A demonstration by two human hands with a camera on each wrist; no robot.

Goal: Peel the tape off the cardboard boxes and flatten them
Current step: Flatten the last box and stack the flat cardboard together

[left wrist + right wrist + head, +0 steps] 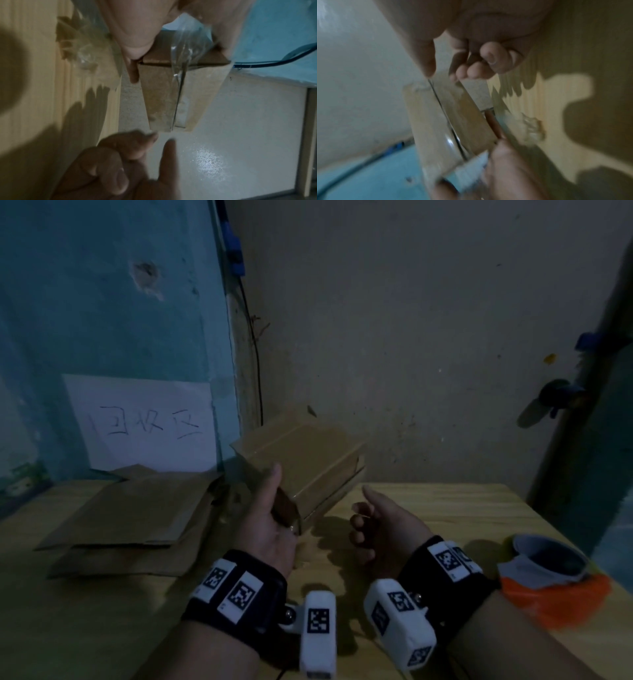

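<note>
A pale wooden desk (pixel 445 508) with a fine straight grain fills the near part of the scene, crossed by hard shadows of arms and hands. It is pushed into a corner: the wall on the left is painted teal (pixel 102 302) and pitted with a chipped hole, while the far wall (pixel 411 320) is bare, stained grey-beige plaster. A dark cable (pixel 253 350) runs down the seam between them. A white paper sign (pixel 144 422) with handwritten characters leans against the teal wall at the far left of the desk.

Just in front of the sign lies a stack of flattened cardboard (pixel 130 518). To its right, held up off the desk near the corner, is a still-assembled cardboard box (pixel 301 457). The left hand (pixel 270 529) grips its near end, thumb on top and fingers (pixel 133 73) curled underneath. Clear tape (pixel 181 56) runs glossy along the seam of the box and is partly lifted at the gripped end.

The right hand (pixel 376 529) hangs just beside the box without touching it, its fingers (pixel 489 59) loosely curled and holding nothing, thumb pointing out towards the box. A crumpled wad of clear tape (pixel 532 129) lies on the desk below the box.

At the near right edge of the desk sits an orange and white object (pixel 551 580); what it is cannot be told.
</note>
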